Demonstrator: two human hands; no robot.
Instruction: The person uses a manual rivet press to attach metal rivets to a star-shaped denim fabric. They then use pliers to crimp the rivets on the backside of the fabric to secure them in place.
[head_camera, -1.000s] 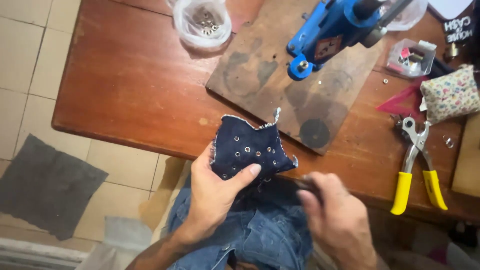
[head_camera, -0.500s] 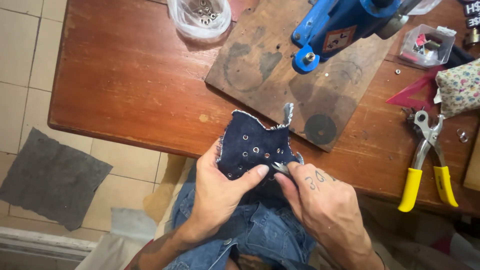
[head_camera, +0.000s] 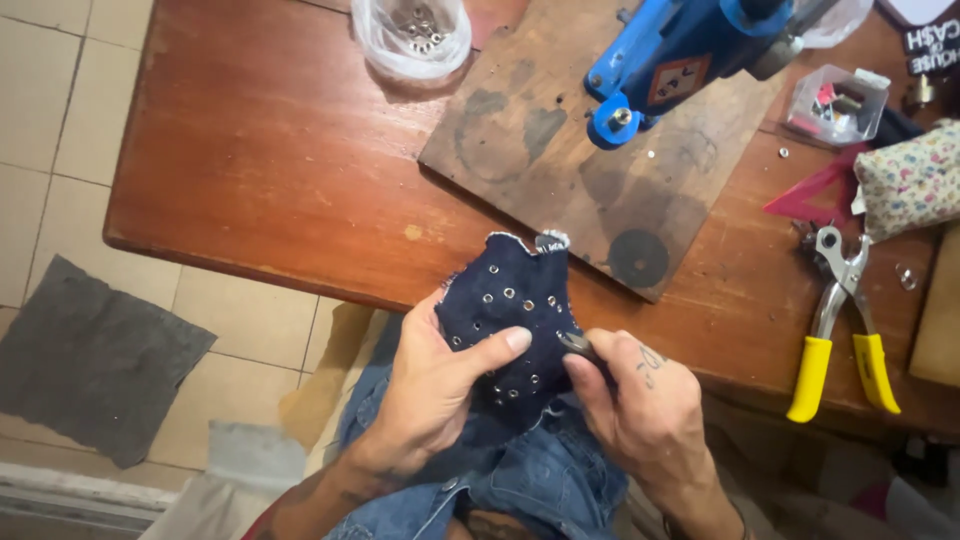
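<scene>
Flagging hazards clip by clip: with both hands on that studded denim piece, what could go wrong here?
1. The right hand presses a small dark tool against the eyelet-studded denim piece close to the left hand thumb; a slip might jab it.
2. The denim is held in mid-air off the wooden table, so it could shift.
3. The yellow-handled pliers lie near the table edge and could be knocked off.

1 head-worn view, steeply downward (near the lap) over the wooden table (head_camera: 280, 170) edge.
</scene>
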